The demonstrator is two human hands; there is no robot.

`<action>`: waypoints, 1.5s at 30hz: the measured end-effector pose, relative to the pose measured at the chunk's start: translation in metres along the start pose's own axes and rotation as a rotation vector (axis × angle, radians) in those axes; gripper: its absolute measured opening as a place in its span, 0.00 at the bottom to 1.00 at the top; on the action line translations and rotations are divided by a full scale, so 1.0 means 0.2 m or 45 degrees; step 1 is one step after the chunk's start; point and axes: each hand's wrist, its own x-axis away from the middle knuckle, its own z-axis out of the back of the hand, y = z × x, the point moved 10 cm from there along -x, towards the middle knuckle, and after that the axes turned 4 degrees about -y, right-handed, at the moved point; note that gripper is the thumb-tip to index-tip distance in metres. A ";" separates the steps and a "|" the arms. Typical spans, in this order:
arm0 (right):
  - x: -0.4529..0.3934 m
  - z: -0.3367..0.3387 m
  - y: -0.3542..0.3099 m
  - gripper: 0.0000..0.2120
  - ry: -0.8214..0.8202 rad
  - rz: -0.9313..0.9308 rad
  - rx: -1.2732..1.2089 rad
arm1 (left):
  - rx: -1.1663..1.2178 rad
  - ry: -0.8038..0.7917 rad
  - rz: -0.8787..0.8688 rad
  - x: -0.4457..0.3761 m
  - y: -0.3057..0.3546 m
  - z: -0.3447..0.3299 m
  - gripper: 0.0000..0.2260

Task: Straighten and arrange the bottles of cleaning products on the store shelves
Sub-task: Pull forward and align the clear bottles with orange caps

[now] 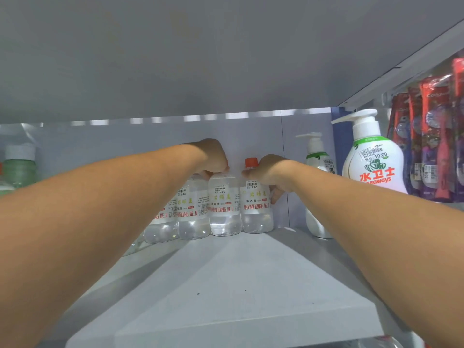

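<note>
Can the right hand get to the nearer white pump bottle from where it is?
Probably yes. The right hand holds the end clear bottle; bare shelf lies between that and the pump bottle, nothing blocking.

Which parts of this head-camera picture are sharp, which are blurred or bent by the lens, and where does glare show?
Head view: the clear bottles at the back and the white pump bottle read sharply, labels legible; the green bottle at the left edge is soft; the wide lens swells both forearms and bends the shelf; bright patches of light run along the back wall's top, under the shelf above.
</note>
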 end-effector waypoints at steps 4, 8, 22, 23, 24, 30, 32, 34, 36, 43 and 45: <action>0.01 0.00 0.00 0.26 0.010 -0.005 -0.002 | -0.032 -0.010 0.029 0.02 0.00 0.00 0.15; 0.02 0.01 -0.01 0.27 0.033 0.004 0.008 | -0.049 -0.006 0.019 0.02 0.00 -0.01 0.17; 0.10 0.11 -0.11 0.28 0.326 0.136 0.350 | 0.103 0.043 -0.135 0.25 -0.10 0.23 0.18; 0.15 0.13 -0.19 0.29 0.427 0.232 0.421 | 0.141 0.036 -0.123 0.29 -0.16 0.29 0.17; 0.20 0.14 -0.29 0.28 0.503 0.344 0.454 | 0.172 0.044 -0.109 0.32 -0.23 0.34 0.16; 0.29 -0.04 -0.74 0.16 0.311 0.671 0.441 | 0.261 0.332 0.033 0.66 -0.70 0.55 0.14; 0.25 -0.15 -0.81 0.20 0.243 0.653 0.555 | 0.461 0.354 0.045 0.70 -0.83 0.48 0.15; 0.17 -0.23 -0.83 0.24 0.199 0.599 0.642 | 0.517 0.328 0.035 0.71 -0.89 0.39 0.18; 0.09 -0.28 -0.82 0.26 0.166 0.516 0.697 | 0.497 0.331 0.008 0.70 -0.92 0.34 0.21; 0.02 -0.33 -0.83 0.10 0.225 0.549 0.750 | 0.723 0.282 -0.041 0.63 -1.04 0.22 0.25; 0.03 -0.32 -0.82 0.10 0.221 0.553 0.702 | 0.732 0.265 -0.058 0.62 -1.05 0.22 0.25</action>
